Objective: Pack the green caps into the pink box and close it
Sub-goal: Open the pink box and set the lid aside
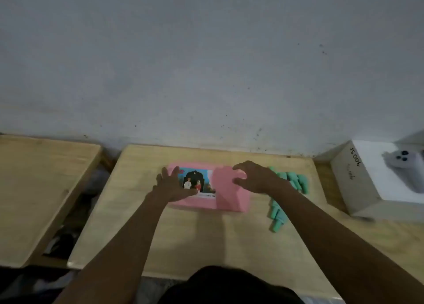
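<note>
A pink box (229,195) with a printed picture on its lid lies shut in the middle of the wooden table (195,234). My left hand (173,185) rests flat on the box's left end, fingers spread. Over the box's right half hovers my right hand (254,177), fingers curled and apart, its fingertips at the lid; whether they touch it I cannot tell. Several green caps (296,180) lie on the table right of the box, and more green caps (277,216) sit nearer me, partly hidden by my right forearm.
A white carton (358,184) marked with handwriting stands at the right, with a pale device on top. A second wooden table (34,188) is at the left across a gap. A grey wall runs along the tables' far edge.
</note>
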A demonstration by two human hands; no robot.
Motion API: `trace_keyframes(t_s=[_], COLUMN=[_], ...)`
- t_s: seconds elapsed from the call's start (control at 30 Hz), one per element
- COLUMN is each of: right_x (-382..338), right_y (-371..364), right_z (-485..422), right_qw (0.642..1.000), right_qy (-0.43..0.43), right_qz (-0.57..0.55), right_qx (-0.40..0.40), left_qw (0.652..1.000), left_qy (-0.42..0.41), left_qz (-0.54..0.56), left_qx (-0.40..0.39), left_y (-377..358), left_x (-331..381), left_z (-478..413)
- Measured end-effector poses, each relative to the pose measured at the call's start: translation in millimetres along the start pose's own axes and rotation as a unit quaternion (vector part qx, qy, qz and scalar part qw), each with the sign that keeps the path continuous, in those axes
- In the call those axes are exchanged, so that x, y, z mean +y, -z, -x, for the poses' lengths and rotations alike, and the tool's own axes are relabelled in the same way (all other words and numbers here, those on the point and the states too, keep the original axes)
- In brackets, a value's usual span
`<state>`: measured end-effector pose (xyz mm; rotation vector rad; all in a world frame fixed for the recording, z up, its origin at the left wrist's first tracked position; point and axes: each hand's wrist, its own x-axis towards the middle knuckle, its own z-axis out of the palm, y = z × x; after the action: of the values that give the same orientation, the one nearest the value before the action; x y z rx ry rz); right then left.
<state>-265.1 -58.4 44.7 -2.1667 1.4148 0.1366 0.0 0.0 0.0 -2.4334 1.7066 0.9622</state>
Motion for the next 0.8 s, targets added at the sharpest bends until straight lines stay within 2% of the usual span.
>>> trace_keyframes(t_s=[0.07, 0.17, 0.3, 0.47, 0.57, 0.7, 0.8], right_x=[-6.1, -8.9, -8.6, -9.6, -10.5, -11.0, -12.5], right_y=[-12.4, -36.4, -55.3, -76.7, -74.8, -70.4, -60.5], right_z=[2.7, 10.5, 15.5, 18.8, 16.3, 13.8, 9.5], right_qw=[0.999, 0.995, 0.992, 0.981, 0.976, 0.973, 0.968], right_qy=[-0.012, 0.005, 0.015, 0.000, -0.004, 0.001, 0.010], right_qz=[0.015, 0.080, 0.122, 0.194, 0.219, 0.228, 0.238], right_qx=[-0.042, -0.065, -0.036, 0.000, -0.005, -0.043, -0.074], left_qw=[0.999, 0.992, 0.976, 0.950, 0.921, 0.896, 0.883], left_qy=[0.019, -0.004, -0.033, -0.043, -0.066, -0.112, -0.072], left_qz=[0.041, 0.121, 0.197, 0.288, 0.367, 0.417, 0.454], left_qx=[0.002, 0.017, 0.089, 0.114, 0.108, 0.098, 0.096], left_y=[-2.8, -17.0, -29.3, -48.9, -50.8, -51.7, -57.8], left_x=[-10.3, -29.2, -43.3, -60.8, -62.1, -60.2, -62.3], left_z=[2.0, -3.3, -6.8, -10.6, -9.8, -2.2, -0.5])
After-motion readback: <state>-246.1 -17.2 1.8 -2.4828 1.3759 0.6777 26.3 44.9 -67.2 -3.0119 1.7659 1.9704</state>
